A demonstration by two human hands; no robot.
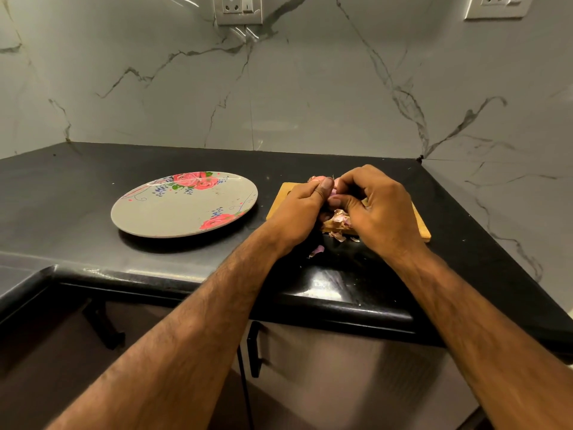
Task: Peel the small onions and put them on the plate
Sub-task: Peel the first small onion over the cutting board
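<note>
Onions, how many are you counting?

One small onion (330, 193) is showing for certain, pink, sitting between the two hands above the wooden cutting board (279, 201). A pinkish bit is peeking out behind the left thumb too, but I cannot tell whether that is a second onion or loose skin.

And the hands, what are they doing?

Both are gripping that one onion. The left hand (299, 209) is curling round it with the thumb pressing on top. The right hand (379, 209) is pinching it from the other side with bent fingers. Between them they are hiding most of it.

Anything lying below?

One heap of dry peels (338, 221) is lying on the board under the hands, and one stray peel (317, 251) is lying on the black countertop (77, 193) just off the board's near edge.

What about the plate?

One plate (173, 212), grey with red roses, is sitting flat on the counter to the left of the board, near it but apart from it and from the hands.

What is standing further out?

A grey marbled wall (310, 88) is running behind the counter, carrying two sockets (237, 9) at its top edge, and one dark cabinet handle (254, 352) is showing below the counter between the forearms.
</note>
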